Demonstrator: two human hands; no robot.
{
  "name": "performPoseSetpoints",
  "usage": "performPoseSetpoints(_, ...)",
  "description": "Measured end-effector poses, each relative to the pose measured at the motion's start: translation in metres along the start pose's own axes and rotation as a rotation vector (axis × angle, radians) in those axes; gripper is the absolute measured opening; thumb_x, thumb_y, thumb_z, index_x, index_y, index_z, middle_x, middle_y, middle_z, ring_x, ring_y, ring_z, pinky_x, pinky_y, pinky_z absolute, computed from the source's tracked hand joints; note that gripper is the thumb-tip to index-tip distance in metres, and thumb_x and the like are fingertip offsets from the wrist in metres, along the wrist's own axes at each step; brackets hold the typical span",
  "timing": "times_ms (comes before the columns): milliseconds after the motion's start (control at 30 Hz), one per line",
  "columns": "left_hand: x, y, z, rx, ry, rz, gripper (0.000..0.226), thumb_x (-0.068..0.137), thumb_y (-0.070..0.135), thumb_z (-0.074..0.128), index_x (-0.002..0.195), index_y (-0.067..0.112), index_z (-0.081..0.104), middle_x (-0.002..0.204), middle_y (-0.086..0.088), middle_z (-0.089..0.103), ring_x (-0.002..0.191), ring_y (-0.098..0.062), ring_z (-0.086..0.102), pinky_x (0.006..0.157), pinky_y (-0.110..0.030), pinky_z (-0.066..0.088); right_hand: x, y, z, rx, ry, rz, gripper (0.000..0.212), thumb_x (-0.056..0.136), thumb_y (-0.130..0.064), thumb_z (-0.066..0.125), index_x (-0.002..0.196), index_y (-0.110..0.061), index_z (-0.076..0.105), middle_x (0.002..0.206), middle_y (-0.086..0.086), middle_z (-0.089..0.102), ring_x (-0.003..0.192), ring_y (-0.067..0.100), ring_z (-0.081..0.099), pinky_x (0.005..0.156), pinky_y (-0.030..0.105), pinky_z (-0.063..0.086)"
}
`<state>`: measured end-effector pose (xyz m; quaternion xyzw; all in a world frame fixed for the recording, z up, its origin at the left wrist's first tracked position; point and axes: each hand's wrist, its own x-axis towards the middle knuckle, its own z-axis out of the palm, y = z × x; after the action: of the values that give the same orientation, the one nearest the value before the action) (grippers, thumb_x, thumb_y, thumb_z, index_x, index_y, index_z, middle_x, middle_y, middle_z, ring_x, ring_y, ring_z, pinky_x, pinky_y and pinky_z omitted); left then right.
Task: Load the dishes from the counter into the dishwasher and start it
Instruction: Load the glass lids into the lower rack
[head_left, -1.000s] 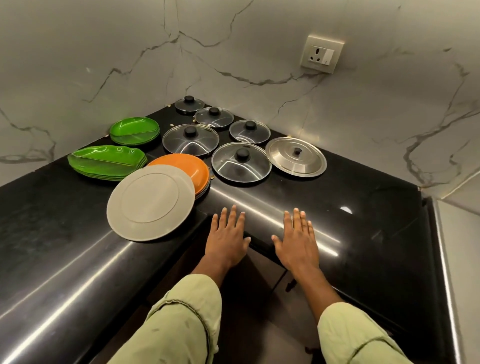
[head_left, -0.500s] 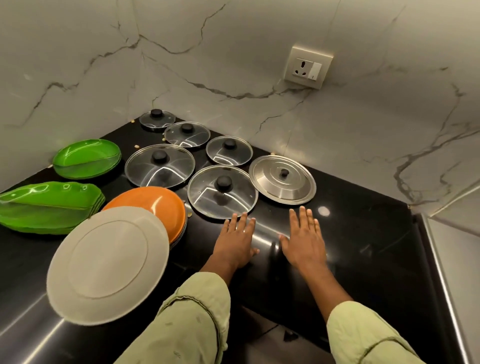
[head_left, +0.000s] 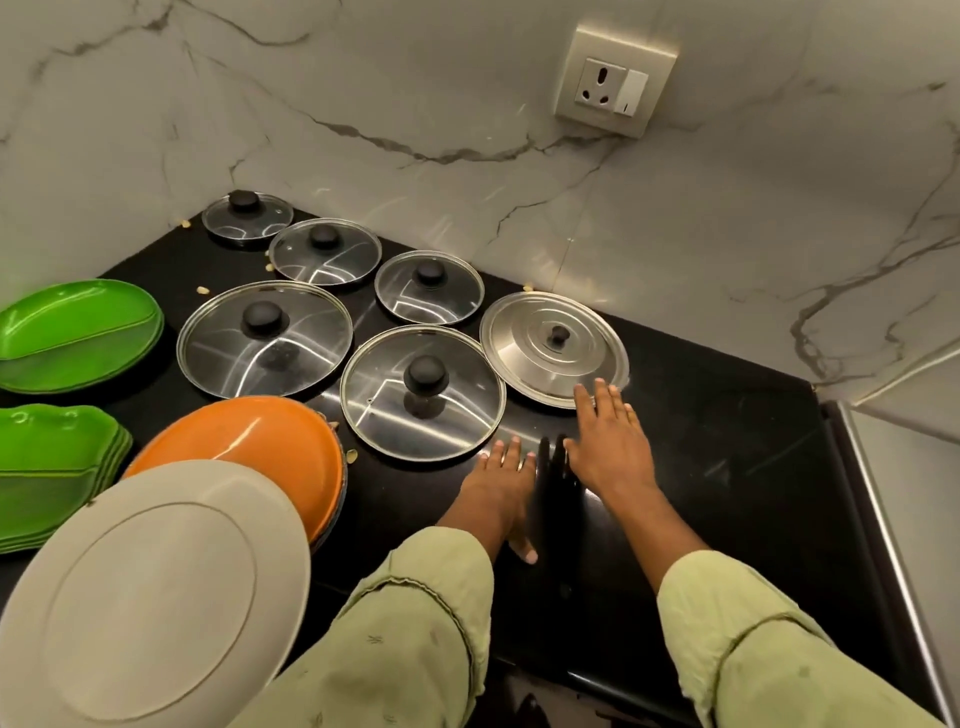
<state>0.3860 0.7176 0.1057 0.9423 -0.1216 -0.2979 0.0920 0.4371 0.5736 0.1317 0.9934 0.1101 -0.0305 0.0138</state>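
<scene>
Reaching over the glossy black counter (head_left: 727, 447), left hand (head_left: 498, 488) and right hand (head_left: 610, 449) show straight, empty fingers, with the right's tips overlapping the round, ridged steel lid (head_left: 535, 343) — dark-knobbed, shiny.

Black counter (head_left: 727, 441): five glass lids (head_left: 422, 410), steel lid (head_left: 540, 353), plates (head_left: 244, 431) (green, orange, grey).

Ahead of me, a wall socket (head_left: 615, 83) with its switch sits on the grey-veined marble wall (head_left: 415, 104). Small pale crumbs (head_left: 203, 290) lie scattered near its foot.
</scene>
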Motion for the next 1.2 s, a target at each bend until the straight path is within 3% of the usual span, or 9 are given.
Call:
performPoseSetpoints(167,0.011,0.009,-0.006,0.064,-0.071,-0.070,0.140,0.070,0.042,0.087,0.154,0.007,-0.019,0.161,-0.016,-0.026,0.149,-0.036,-0.020,0.121,-0.048,-0.004,0.038,-0.010,0.005,-0.049,-0.028,-0.058,0.078,0.090,-0.034,0.066,0.152,-0.017,0.021,0.160,0.015,0.021,0.148,0.032,0.020,0.119,0.044,0.025)
performPoseSetpoints(433,0.021,0.017,-0.008,0.093,-0.124,-0.126,0.146,0.066,0.039,0.090,0.152,0.006,-0.023,0.159,-0.018,-0.029,0.148,-0.040,-0.020,0.122,-0.051,0.002,0.080,-0.020,0.013,-0.146,-0.067,-0.104,0.079,0.087,-0.042,0.067,0.148,-0.019,0.023,0.156,0.018,0.027,0.142,0.042,0.029,0.112,0.052,0.031)
performPoseSetpoints(600,0.026,0.020,-0.010,0.112,-0.164,-0.143,0.147,0.065,0.038,0.091,0.151,0.006,-0.024,0.157,-0.018,-0.032,0.147,-0.043,-0.020,0.121,-0.054,0.005,0.090,-0.024,0.007,-0.185,-0.096,-0.151,0.066,0.086,-0.032,0.063,0.141,-0.014,0.031,0.133,0.020,0.049,0.112,0.040,0.056,0.085,0.045,0.048)
performPoseSetpoints(767,0.029,0.024,-0.013,0.134,-0.194,-0.154,0.148,0.065,0.038,0.091,0.151,0.005,-0.025,0.156,-0.021,-0.033,0.146,-0.046,-0.019,0.120,-0.057,0.008,0.087,-0.029,0.004,-0.298,-0.093,-0.163,0.074,0.089,-0.025,0.063,0.147,-0.004,0.023,0.140,0.034,0.042,0.122,0.046,0.051,0.096,0.046,0.046)
performPoseSetpoints(933,0.029,0.024,-0.012,0.149,-0.189,-0.148,0.148,0.064,0.041,0.091,0.151,0.003,-0.024,0.157,-0.022,-0.031,0.145,-0.048,-0.018,0.120,-0.058,0.010,0.080,-0.024,0.000,-0.319,-0.057,-0.122,0.068,0.093,-0.017,0.057,0.149,-0.003,0.020,0.145,0.036,0.036,0.122,0.046,0.053,0.097,0.046,0.048)
performPoseSetpoints(1067,0.027,0.022,-0.011,0.148,-0.166,-0.133,0.148,0.064,0.042,0.090,0.151,0.003,-0.023,0.158,-0.022,-0.029,0.146,-0.047,-0.017,0.120,-0.058,0.011,0.069,-0.011,-0.007,-0.300,-0.008,-0.088,0.067,0.094,-0.012,0.058,0.149,-0.003,0.020,0.148,0.035,0.032,0.111,0.044,0.061,0.086,0.044,0.053)
performPoseSetpoints(1200,0.024,0.018,-0.011,0.143,-0.125,-0.110,0.146,0.065,0.043,0.090,0.153,0.005,-0.020,0.159,-0.020,-0.027,0.147,-0.046,-0.016,0.120,-0.056,0.010,0.057,0.009,-0.015,-0.245,0.147,-0.019,0.057,0.093,-0.008,0.057,0.144,-0.006,0.030,0.140,0.030,0.047,0.087,0.038,0.071,0.071,0.044,0.058)
